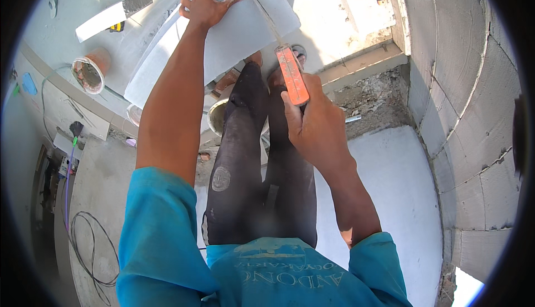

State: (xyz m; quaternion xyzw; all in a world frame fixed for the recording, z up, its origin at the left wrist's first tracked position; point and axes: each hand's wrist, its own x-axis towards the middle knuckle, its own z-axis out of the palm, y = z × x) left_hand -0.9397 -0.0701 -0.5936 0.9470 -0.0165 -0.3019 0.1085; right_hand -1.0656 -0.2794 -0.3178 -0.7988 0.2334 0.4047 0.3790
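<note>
My right hand [320, 120] is closed around the orange handle of a hand saw [291, 75]. The saw's thin blade, seen nearly edge-on, runs up and to the left from the handle, along a dark line across a pale slab-like block [245, 22]. On the block's upper part rests my left hand [205, 7], its fingers and thumb spread, left of the blade. The block lies over my feet and lower legs from this angle, and part of its left side is covered by my left forearm. What supports it underneath is hidden.
To the left stands a dirty bucket [89, 71] with a cable by it. Another bucket [216, 118] is partly behind my leg. A grey block wall [468, 100] rises on the right, beside rubble [370, 106]. A black cable [89, 245] lies coiled at lower left.
</note>
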